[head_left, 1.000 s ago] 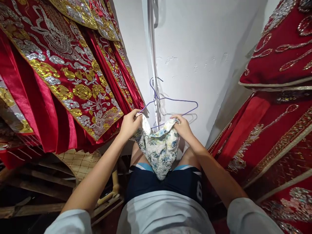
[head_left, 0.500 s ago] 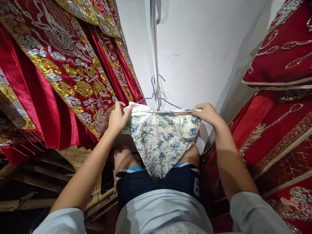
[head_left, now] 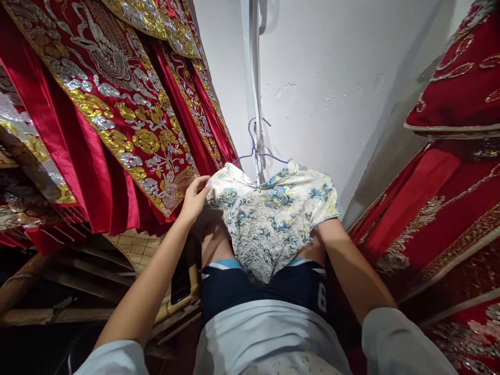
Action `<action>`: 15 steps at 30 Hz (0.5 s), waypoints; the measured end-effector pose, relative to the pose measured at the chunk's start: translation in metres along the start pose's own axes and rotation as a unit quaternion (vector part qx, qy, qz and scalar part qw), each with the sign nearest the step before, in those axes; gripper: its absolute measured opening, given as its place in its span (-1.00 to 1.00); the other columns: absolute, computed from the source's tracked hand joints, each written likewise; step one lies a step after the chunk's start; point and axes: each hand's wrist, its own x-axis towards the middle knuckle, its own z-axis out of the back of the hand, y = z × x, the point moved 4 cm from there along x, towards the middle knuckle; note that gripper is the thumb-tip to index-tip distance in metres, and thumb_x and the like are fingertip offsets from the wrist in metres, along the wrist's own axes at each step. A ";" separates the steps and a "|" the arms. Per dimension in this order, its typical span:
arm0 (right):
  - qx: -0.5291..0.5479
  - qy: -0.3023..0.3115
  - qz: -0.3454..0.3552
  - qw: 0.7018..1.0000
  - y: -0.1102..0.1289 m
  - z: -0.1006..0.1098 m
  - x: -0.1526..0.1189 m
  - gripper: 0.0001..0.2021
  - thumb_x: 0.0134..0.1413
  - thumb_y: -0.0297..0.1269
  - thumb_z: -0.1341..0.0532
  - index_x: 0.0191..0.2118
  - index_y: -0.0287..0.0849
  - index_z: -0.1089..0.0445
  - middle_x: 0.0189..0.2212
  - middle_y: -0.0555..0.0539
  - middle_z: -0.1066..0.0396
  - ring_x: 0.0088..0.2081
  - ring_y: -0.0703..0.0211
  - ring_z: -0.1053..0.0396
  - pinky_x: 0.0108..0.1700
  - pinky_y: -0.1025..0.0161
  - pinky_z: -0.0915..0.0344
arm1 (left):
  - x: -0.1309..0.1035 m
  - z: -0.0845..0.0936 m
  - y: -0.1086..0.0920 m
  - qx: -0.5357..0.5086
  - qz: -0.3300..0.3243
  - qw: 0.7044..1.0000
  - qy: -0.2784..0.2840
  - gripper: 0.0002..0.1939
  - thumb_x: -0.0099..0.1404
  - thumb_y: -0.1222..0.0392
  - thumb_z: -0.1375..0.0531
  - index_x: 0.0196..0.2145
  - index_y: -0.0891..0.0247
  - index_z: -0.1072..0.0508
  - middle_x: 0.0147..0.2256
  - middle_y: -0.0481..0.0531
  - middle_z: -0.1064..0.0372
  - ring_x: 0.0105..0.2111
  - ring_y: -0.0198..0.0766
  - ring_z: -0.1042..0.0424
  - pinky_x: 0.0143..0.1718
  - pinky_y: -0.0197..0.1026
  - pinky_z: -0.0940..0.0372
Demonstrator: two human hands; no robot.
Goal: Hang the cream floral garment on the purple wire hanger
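Note:
A short-sleeved floral blouse [head_left: 269, 213], white with blue, green and yellow print, hangs on a thin purple hanger [head_left: 254, 152] in front of my legs. My left hand [head_left: 196, 198] pinches the blouse at its left shoulder and sleeve. On the other side, my right forearm runs up under the right sleeve [head_left: 326, 200]. That sleeve covers my right hand, so its fingers are hidden. The hanger's hook stands up above the neckline, against a pale vertical strip [head_left: 253, 78] on the wall.
Red garments with gold and silver sequins [head_left: 136, 130] hang close on the left. More red beaded garments [head_left: 441, 198] crowd the right side. A white wall [head_left: 324, 67] stands ahead. Low on the left is a bamboo frame [head_left: 175, 312] with a dark phone-like object [head_left: 180, 288].
My right hand has gone from gripping the blouse's top edge to beneath its right sleeve, which now spreads outward. My left hand stays at the left shoulder. The view has shifted slightly.

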 end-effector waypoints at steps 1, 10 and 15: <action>-0.019 0.016 0.007 1.000 -0.003 0.000 0.000 -0.65 0.33 -0.05 -0.15 -0.02 -0.25 -0.45 -0.07 -0.12 -0.48 -0.07 0.11 -0.47 -0.05 0.10 -0.47 | -0.002 0.003 0.005 -0.034 0.044 0.998 0.006 -0.55 0.13 0.10 -0.28 -0.02 0.26 -0.45 0.02 0.16 -0.43 0.07 -0.05 -0.39 0.17 0.02 -0.23; 0.240 -0.193 0.057 0.950 0.011 0.011 0.040 -0.54 0.16 0.19 -0.15 -0.20 -0.15 -0.46 -0.13 -0.16 -0.51 0.07 -0.08 -0.46 0.02 -0.02 -0.46 | -0.014 -0.007 0.003 -0.169 0.137 0.976 0.001 -0.37 -0.02 0.23 -0.35 0.06 0.28 -0.41 0.00 0.16 -0.44 0.05 -0.05 -0.41 0.13 0.00 -0.28; 0.252 -0.137 0.081 0.955 0.062 -0.024 0.056 -0.65 0.24 0.06 -0.11 -0.23 -0.13 -0.44 -0.15 -0.17 -0.50 0.10 -0.02 -0.42 0.08 0.06 -0.39 | -0.011 -0.012 0.016 0.019 0.046 0.999 -0.006 -0.13 -0.08 0.20 -0.40 0.20 0.26 -0.23 0.13 0.25 -0.30 0.14 0.12 -0.30 0.15 0.14 -0.23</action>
